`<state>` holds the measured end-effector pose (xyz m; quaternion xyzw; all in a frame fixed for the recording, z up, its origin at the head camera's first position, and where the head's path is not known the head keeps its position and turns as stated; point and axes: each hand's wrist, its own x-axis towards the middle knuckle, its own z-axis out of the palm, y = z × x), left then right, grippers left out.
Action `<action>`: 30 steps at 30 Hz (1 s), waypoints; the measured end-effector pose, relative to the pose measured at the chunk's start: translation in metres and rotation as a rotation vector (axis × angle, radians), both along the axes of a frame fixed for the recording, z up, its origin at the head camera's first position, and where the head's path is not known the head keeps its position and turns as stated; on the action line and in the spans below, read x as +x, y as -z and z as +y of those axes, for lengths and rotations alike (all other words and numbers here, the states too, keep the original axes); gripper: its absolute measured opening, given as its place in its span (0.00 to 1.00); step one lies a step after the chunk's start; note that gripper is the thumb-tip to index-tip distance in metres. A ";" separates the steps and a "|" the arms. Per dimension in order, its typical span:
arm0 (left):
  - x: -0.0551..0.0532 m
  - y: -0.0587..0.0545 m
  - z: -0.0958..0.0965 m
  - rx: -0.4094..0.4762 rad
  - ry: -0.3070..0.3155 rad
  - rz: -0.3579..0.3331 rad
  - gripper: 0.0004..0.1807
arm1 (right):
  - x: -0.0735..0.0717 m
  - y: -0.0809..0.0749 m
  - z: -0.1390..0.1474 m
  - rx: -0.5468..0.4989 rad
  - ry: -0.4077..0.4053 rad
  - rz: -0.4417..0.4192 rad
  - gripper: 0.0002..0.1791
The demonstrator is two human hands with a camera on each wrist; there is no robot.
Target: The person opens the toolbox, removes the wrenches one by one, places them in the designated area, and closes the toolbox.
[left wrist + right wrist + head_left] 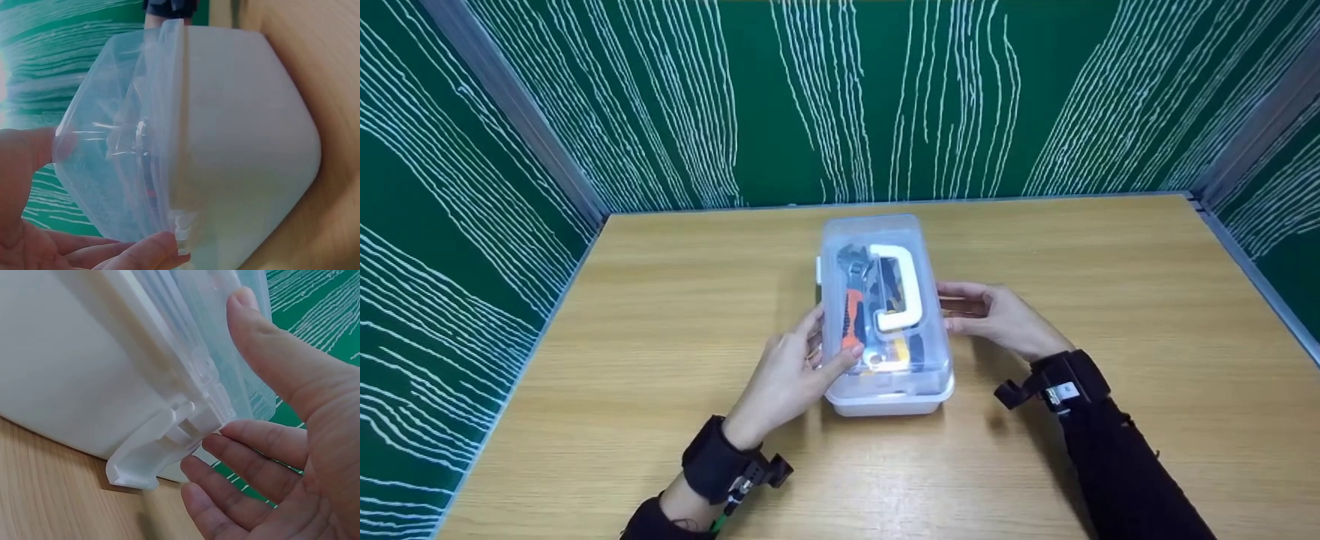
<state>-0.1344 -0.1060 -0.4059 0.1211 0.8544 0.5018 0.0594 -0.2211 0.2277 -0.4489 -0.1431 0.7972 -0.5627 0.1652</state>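
On the table stands a toolbox (885, 382) with a clear lid (107, 107), a white base (242, 124) and a white carry handle (913, 289). Through the lid show an adjustable wrench (855, 260), an orange-and-black handle (852, 319) and some yellow parts. My left hand (791, 375) holds the toolbox at its near left, thumb on the lid's top and fingers at the side by a latch (183, 239). Beside the right side is my right hand (997, 315), fingers loosely extended at a white latch (152, 444) that hangs swung outward. The lid sits on the base.
The wooden table (682, 300) extends around the toolbox. Green panels (757, 97) with white wavy lines stand behind and at both sides, with grey frame posts (517, 105) at the corners. Black straps with small cameras (1069, 382) are on both wrists.
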 end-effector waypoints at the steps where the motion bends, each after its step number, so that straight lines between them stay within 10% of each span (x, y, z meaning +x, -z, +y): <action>1: 0.000 0.001 0.001 0.000 0.002 0.007 0.51 | 0.000 0.000 0.001 0.002 0.000 0.004 0.44; 30: -0.006 0.019 0.008 0.226 0.041 -0.014 0.51 | 0.005 -0.018 0.008 -0.058 0.071 0.056 0.41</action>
